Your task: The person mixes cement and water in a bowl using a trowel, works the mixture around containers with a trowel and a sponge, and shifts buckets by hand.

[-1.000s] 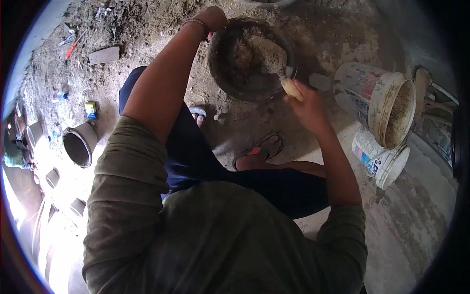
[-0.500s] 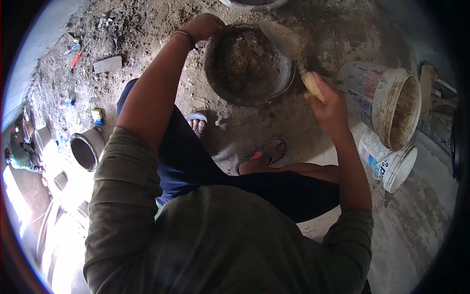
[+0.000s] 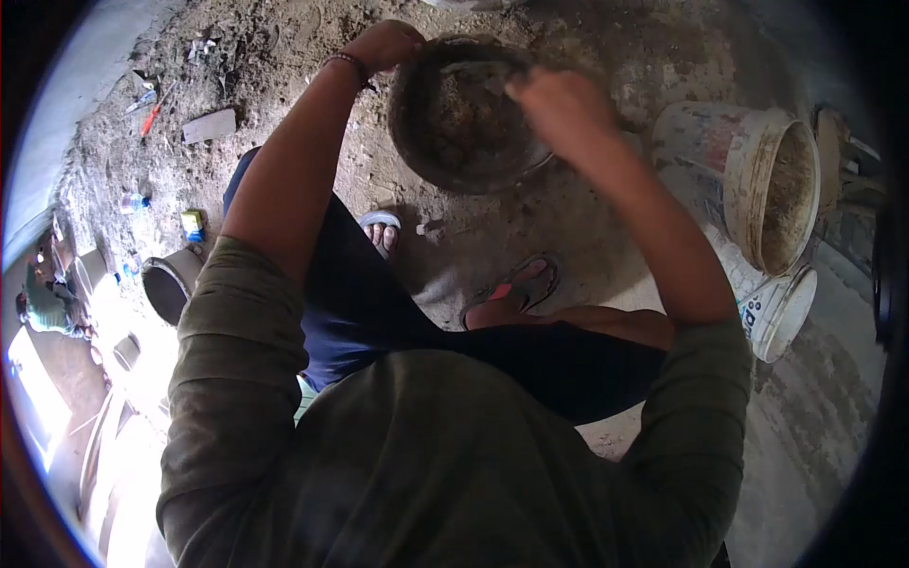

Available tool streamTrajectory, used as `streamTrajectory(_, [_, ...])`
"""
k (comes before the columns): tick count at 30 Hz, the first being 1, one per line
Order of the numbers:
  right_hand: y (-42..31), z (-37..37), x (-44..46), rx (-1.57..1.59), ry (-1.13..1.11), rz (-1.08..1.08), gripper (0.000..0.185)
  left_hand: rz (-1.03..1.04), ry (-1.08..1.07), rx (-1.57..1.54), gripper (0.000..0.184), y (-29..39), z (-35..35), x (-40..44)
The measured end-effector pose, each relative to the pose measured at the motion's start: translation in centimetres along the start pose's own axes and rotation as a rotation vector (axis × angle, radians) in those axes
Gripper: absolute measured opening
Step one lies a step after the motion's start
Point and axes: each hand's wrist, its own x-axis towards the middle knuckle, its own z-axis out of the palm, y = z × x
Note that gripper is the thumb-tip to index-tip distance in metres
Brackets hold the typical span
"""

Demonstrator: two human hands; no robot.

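A dark round basin [image 3: 409, 151] with a crumbly grey-brown mix [image 3: 464, 109] inside sits on the ground ahead of me. My left hand [image 3: 386, 45] is closed on its upper left rim. Over the basin's right side, my right hand [image 3: 565, 106] is wrapped around a trowel whose handle is mostly hidden by the fingers. The trowel's blade [image 3: 488, 69] is blurred and reaches into the far part of the basin, above the mix.
To the right, a large dirty bucket [image 3: 705, 142] lies tipped beside a white bucket [image 3: 781, 317]. At left are a flat grey piece [image 3: 208, 126], a red-handled tool [image 3: 151, 118], a yellow-and-blue pack [image 3: 192, 225] and a grey container [image 3: 185, 270]. Another person [image 3: 47, 305] is at far left.
My right hand has swung up and left with the trowel, from beside the basin's right rim to over its inside. My left hand stays at the rim.
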Motion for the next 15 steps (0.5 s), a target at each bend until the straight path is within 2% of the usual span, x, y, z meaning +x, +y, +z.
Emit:
streamTrajectory(2, [-2.1, 1.1, -0.7, 0.024, -0.066, 0.006, 0.027, 0.019, 0.05, 0.13, 0.03, 0.9, -0.3, -0.5])
streamTrajectory(5, [-2.5, 0.8, -4.0, 0.117, -0.105, 0.029, 0.033, 0.291, 0.047, 0.274, 0.026, -0.9, 0.1, 1.0])
streamTrajectory(10, [0.8, -6.3, -4.9, 0.051, -0.235, 0.057, 0.043, 0.339, 0.072, 0.448, 0.025, -0.2, 0.1, 1.1])
streamTrajectory(13, [0.4, -4.5, -1.6, 0.048, -0.09, 0.118, 0.044, 0.393, 0.141, 0.396, 0.028, -3.8, 1.0, 3.1])
streamTrajectory(14, [-0.7, -2.7, -0.7, 0.041, -0.154, 0.115, 0.044, 0.416, 0.177, 0.357, 0.029, -4.9, 1.5, 3.7])
streamTrajectory(15, [-2.2, 0.2, 0.0, 0.033, -0.218, 0.112, 0.045, 0.323, 0.165, 0.296, 0.029, -4.7, 1.7, 3.4])
